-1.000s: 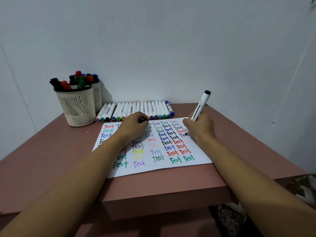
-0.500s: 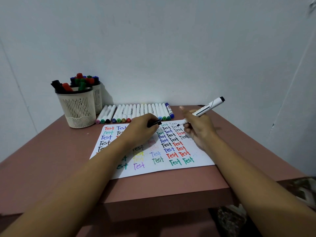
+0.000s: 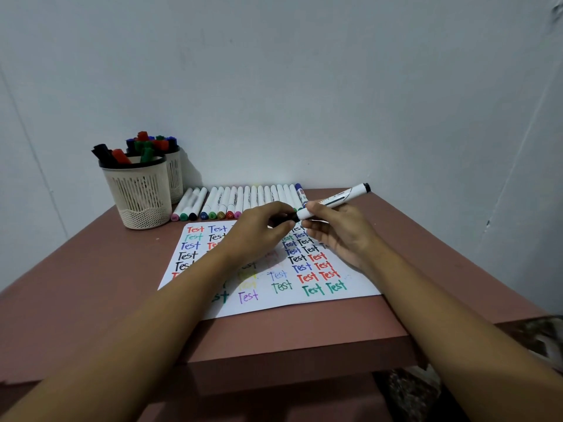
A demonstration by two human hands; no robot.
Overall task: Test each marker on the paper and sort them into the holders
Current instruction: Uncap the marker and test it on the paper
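My right hand (image 3: 341, 236) grips a white black-ink marker (image 3: 335, 201), held nearly level above the paper (image 3: 274, 303). My left hand (image 3: 259, 231) pinches its black cap (image 3: 288, 218) right at the marker's tip end; the joint is partly hidden by my fingers. The white paper is covered with "Test" written in several colours. A row of white markers (image 3: 237, 201) lies along the paper's far edge. Two cream mesh holders stand at the far left: the front holder (image 3: 138, 193) and the back holder (image 3: 175, 175), both with markers inside.
The brown table (image 3: 76, 284) ends at a front edge close to me and a right edge beside the pale wall (image 3: 304, 86). Patterned floor clutter (image 3: 545, 339) shows below the table's right corner.
My right hand lifted the marker off the paper and tipped it from upright to nearly level. My left hand brought the cap up to the marker's tip.
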